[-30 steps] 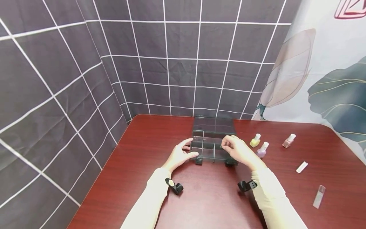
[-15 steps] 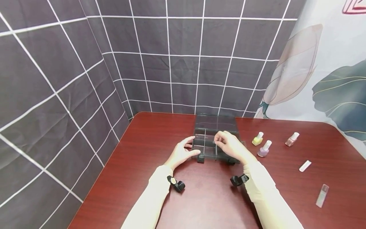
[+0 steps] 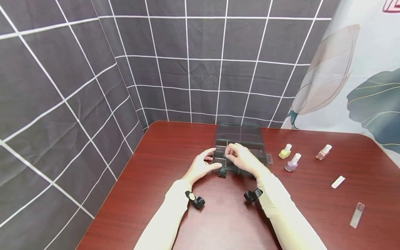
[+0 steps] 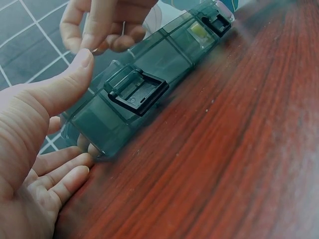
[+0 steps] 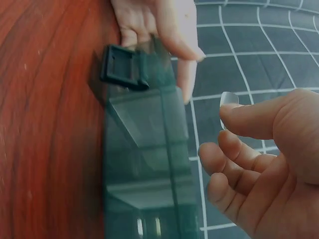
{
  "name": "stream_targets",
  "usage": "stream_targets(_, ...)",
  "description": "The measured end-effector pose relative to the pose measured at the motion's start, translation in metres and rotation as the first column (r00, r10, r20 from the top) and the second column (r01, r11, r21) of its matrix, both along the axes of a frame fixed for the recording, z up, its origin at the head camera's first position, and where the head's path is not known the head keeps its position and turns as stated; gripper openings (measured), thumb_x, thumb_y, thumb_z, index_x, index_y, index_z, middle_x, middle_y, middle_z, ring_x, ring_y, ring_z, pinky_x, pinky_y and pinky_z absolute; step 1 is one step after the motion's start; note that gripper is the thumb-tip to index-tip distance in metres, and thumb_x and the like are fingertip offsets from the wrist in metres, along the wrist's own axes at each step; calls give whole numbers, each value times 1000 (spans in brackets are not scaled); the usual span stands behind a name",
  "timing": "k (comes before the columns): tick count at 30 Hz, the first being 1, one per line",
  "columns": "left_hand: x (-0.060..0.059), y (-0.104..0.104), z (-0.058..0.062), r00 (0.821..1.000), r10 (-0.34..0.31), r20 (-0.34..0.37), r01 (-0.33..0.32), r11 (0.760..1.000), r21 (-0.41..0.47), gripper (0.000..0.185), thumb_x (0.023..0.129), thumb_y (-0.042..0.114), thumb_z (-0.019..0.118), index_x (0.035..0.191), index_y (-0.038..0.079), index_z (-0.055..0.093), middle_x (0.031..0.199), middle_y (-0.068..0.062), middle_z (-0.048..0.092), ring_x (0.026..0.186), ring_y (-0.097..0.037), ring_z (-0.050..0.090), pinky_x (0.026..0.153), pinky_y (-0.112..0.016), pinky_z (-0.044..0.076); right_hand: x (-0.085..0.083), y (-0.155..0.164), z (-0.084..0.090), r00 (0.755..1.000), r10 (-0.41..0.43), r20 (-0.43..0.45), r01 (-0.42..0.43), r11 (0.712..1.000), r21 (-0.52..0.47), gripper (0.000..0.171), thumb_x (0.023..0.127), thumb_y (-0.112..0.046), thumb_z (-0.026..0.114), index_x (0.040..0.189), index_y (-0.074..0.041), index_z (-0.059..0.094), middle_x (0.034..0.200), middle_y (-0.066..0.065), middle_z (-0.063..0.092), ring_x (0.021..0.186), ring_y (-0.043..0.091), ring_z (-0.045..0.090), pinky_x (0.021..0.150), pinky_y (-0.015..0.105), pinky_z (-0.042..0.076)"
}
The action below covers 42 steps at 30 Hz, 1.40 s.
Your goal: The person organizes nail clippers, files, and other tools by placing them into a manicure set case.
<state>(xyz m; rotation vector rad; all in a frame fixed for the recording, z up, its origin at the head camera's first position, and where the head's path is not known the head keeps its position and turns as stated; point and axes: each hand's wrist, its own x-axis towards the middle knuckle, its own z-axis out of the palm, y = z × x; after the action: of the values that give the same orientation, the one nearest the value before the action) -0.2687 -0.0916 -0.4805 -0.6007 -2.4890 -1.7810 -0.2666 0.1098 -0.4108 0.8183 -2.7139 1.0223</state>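
A dark translucent compartment box (image 3: 232, 169) with its lid (image 3: 240, 133) raised at the back stands on the red-brown table. My left hand (image 3: 203, 166) holds its left end, thumb at the front corner and fingers along the side. A black latch (image 4: 138, 92) hangs from the box's front. Over the left compartments, my right hand (image 3: 242, 158) pinches a small translucent whitish piece (image 5: 229, 98) between thumb and fingers. What kind of piece it is I cannot tell. In the left wrist view the right fingertips come close to my left thumb.
Right of the box stand yellow (image 3: 285, 152), lilac (image 3: 292, 164) and pink (image 3: 323, 152) nail polish bottles with white caps. Nearer lie a small white bar (image 3: 338, 182) and a clear-and-grey flat stick (image 3: 357, 215). A clear strip (image 3: 270, 158) lies at the box's right side.
My right hand has moved left across the box, from its right compartments to the left ones, with the small piece between its fingers. My left hand stays at the box's left end.
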Motion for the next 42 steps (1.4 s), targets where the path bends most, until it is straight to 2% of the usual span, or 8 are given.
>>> stream_targets(12, 1, 0, 2, 1000, 3, 1, -3, 1000, -3, 64, 77, 20, 77, 134, 11, 49, 122, -9, 57, 95, -20, 59, 74, -27, 50, -3, -16, -11, 1000, 22, -5, -21, 998, 57, 15, 82, -3, 67, 76, -13, 57, 71, -1, 49, 62, 11, 47, 59, 29, 41)
stream_targets(17, 0, 4, 1, 1000, 0, 3, 0, 1000, 9, 64, 76, 20, 78, 134, 13, 50, 120, -7, 58, 93, -18, 59, 74, -27, 50, -2, -14, -10, 1000, 9, 1, -9, 997, 79, 11, 80, -3, 69, 81, -9, 60, 72, -1, 50, 63, 11, 48, 59, 29, 42)
stream_targets(24, 0, 3, 1, 1000, 7, -3, -7, 1000, -19, 65, 77, 22, 77, 135, 14, 49, 122, -7, 57, 96, -20, 58, 75, -28, 50, 3, -8, -7, 1000, -29, 5, 29, 998, 50, 12, 80, -5, 70, 88, -6, 61, 74, -1, 53, 66, 14, 52, 64, 33, 44)
stream_targets(26, 1, 1, 4, 1000, 4, -5, -4, 1000, -20, 65, 77, 22, 77, 135, 13, 49, 123, -9, 57, 98, -23, 58, 76, -29, 50, 5, -6, -7, 999, -37, 9, 37, 998, 47, 12, 81, -6, 69, 90, -6, 61, 74, -1, 53, 67, 14, 52, 64, 33, 44)
stream_targets(33, 20, 1, 31, 999, -35, -2, 35, 999, 3, 64, 78, 14, 76, 133, -1, 46, 123, -24, 53, 101, -38, 55, 78, -37, 50, 12, 9, -4, 995, -92, 25, 90, 995, 46, 15, 81, -7, 70, 94, -4, 61, 74, -2, 53, 66, 13, 51, 63, 31, 43)
stream_targets(35, 20, 1, 32, 999, -33, -6, 33, 999, 8, 64, 78, 14, 75, 133, -2, 46, 123, -24, 53, 100, -38, 55, 78, -39, 50, 13, 13, -2, 995, -95, 19, 94, 995, 45, 15, 81, -6, 70, 94, -4, 61, 74, -1, 53, 65, 13, 51, 63, 32, 43)
stream_targets(38, 14, 1, 22, 1000, -14, -6, 14, 1000, 20, 64, 77, 14, 76, 133, 0, 47, 123, -21, 55, 99, -35, 56, 78, -38, 50, 16, 19, 1, 995, -101, 9, 101, 994, 42, 15, 81, -6, 70, 93, -4, 61, 75, -1, 53, 65, 14, 50, 63, 32, 43)
stream_targets(42, 4, 2, 4, 1000, 11, 14, -11, 1000, 5, 67, 76, 21, 77, 135, 9, 48, 124, -12, 56, 100, -25, 57, 79, -33, 49, 21, 27, 2, 993, -119, 2, 119, 992, 44, 16, 80, -6, 71, 92, -4, 61, 75, -1, 54, 66, 14, 51, 63, 33, 43)
